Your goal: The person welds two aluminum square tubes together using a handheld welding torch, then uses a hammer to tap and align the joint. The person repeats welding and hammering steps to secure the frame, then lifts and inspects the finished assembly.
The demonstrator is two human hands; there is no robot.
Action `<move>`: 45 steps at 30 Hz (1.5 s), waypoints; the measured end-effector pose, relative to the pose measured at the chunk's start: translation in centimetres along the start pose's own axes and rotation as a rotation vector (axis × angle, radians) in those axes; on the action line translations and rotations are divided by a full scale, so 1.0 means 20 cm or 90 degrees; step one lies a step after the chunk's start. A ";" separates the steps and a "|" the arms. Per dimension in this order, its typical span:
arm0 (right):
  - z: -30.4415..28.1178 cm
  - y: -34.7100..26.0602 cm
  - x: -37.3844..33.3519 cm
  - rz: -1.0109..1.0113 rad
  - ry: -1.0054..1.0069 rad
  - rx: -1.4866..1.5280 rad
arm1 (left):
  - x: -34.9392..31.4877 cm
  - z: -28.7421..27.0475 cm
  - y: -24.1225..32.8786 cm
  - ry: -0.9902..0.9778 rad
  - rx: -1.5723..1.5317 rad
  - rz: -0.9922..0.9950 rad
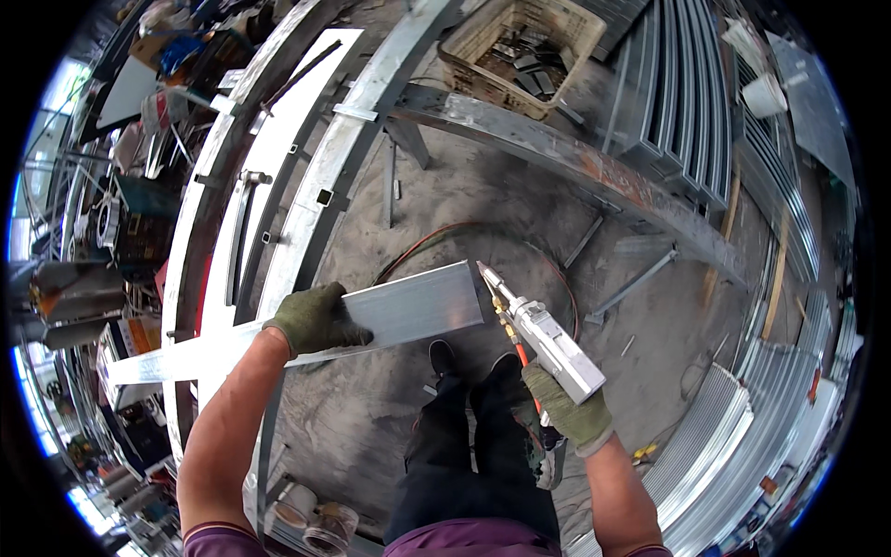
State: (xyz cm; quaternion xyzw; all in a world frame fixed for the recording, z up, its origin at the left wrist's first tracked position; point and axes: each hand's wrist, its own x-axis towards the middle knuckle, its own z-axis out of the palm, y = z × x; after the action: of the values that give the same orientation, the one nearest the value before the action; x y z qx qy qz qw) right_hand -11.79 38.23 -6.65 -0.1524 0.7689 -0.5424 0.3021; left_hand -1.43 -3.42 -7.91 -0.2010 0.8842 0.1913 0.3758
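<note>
My left hand (pixel 318 320), in a dark green work glove, grips the edge of a long silver sheet-metal piece (pixel 418 306). Its left part lies across the steel frame (pixel 302 223), and its right end sticks out over the floor. In my right hand (pixel 571 408), also gloved, is a boxy silver welding gun (pixel 557 348) with a pointed nozzle. The nozzle tip is close to the free end of the metal piece, with a small gap between them. An orange hose (pixel 520 353) with brass fittings runs along the gun. My right fingers wrap its rear part and are partly hidden.
A steel beam (pixel 557 153) crosses ahead. Beyond it stands a dirty plastic crate (pixel 464 70) holding dark scraps. Stacked metal profiles (pixel 664 102) and corrugated sheets (pixel 715 418) lie right. A hose (pixel 436 232) loops on the floor; buckets (pixel 329 529) stand at lower left.
</note>
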 end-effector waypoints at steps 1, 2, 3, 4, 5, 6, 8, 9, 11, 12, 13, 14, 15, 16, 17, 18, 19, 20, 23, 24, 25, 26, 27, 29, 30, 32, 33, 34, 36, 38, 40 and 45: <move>-0.01 0.00 -0.01 0.011 0.004 0.007 | 0.01 -0.01 0.02 -0.016 0.009 -0.018; -0.01 -0.01 -0.02 0.021 0.007 0.014 | 0.02 -0.01 0.05 -0.032 0.018 -0.036; -0.02 0.00 -0.02 0.019 0.017 0.013 | 0.03 -0.01 0.06 -0.046 0.025 -0.058; 0.00 0.00 -0.02 0.016 0.029 0.014 | 0.02 0.04 0.02 -0.011 0.000 -0.061; 0.01 0.00 -0.01 0.012 0.038 0.014 | 0.03 0.09 -0.01 0.029 -0.005 -0.044; 0.02 0.00 -0.02 0.080 0.028 -0.013 | 0.01 0.07 -0.01 0.014 -0.030 -0.058; 0.02 0.02 -0.02 0.051 -0.003 -0.099 | -0.02 0.03 0.03 0.010 -0.048 -0.099; 0.00 0.00 -0.02 -0.066 0.004 -0.180 | -0.04 0.04 0.02 0.056 -0.083 -0.086; 0.02 -0.04 -0.05 0.215 0.023 0.015 | -0.09 0.00 0.04 0.094 -0.043 -0.052; 0.05 -0.01 -0.06 0.161 0.078 0.043 | -0.10 0.00 0.03 0.135 -0.048 -0.014; 0.03 0.05 -0.06 0.172 0.056 0.074 | -0.08 0.03 -0.02 0.193 -0.044 -0.006; 0.04 0.05 -0.06 0.189 0.055 0.081 | -0.08 0.01 -0.01 0.218 -0.039 -0.017; 0.04 0.02 -0.05 0.207 0.056 0.085 | -0.08 -0.02 -0.01 0.242 -0.034 -0.025; 0.05 0.00 -0.04 0.217 0.070 0.110 | -0.05 -0.01 -0.04 0.282 -0.024 -0.033; 0.08 -0.01 -0.02 0.207 0.057 0.118 | -0.02 -0.01 -0.09 0.321 -0.011 -0.039; 0.08 0.00 -0.02 0.201 0.058 0.116 | 0.02 -0.01 -0.10 0.327 -0.045 -0.043; 0.05 0.01 -0.04 0.202 0.070 0.102 | 0.03 -0.04 -0.07 0.327 -0.047 -0.033; 0.04 0.06 -0.05 0.182 0.070 0.082 | 0.04 -0.07 -0.09 0.311 -0.091 -0.048; 0.06 0.02 -0.03 0.140 0.060 0.072 | 0.07 -0.04 -0.13 0.311 -0.135 -0.067; 0.04 0.02 -0.02 0.126 0.051 0.061 | 0.10 0.00 -0.13 0.384 -0.058 -0.048; 0.03 0.03 -0.01 0.108 0.034 0.063 | 0.09 -0.01 -0.12 0.462 0.028 -0.039; 0.01 0.05 -0.01 0.098 0.026 0.061 | 0.09 -0.02 -0.10 0.408 -0.012 -0.062; 0.02 0.00 0.01 0.105 0.032 0.076 | 0.06 -0.05 -0.08 0.399 -0.012 -0.064; 0.00 -0.03 0.02 0.074 0.011 0.044 | 0.06 -0.05 -0.09 0.401 -0.006 -0.065; 0.04 -0.08 0.05 0.027 0.041 0.057 | 0.05 -0.07 -0.10 0.372 -0.031 -0.069; 0.00 -0.05 0.07 0.033 0.000 0.035 | 0.04 -0.08 -0.09 0.364 -0.017 -0.073; -0.01 -0.04 0.09 0.037 -0.021 0.024 | 0.03 -0.08 -0.08 0.360 -0.011 -0.076; -0.01 -0.04 0.11 0.019 -0.016 0.001 | 0.03 -0.08 -0.08 0.362 0.003 -0.074; 0.00 -0.04 0.17 0.014 -0.021 0.030 | 0.05 -0.08 -0.10 0.365 -0.011 -0.066; 0.00 -0.04 0.24 -0.014 -0.028 0.015 | 0.06 -0.08 -0.10 0.385 -0.021 -0.053; 0.00 -0.06 0.29 -0.067 -0.035 -0.046 | 0.06 -0.06 -0.11 0.391 -0.043 -0.036; 0.06 -0.13 0.29 -0.005 -0.012 -0.094 | 0.05 0.00 -0.16 0.476 -0.030 0.025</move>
State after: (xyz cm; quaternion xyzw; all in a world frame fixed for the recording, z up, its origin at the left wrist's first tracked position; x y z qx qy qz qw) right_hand -15.74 33.04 -6.34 -0.1821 0.8035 -0.4837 0.2953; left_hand -0.51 -6.36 -9.34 -0.2482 0.9595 0.1321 0.0184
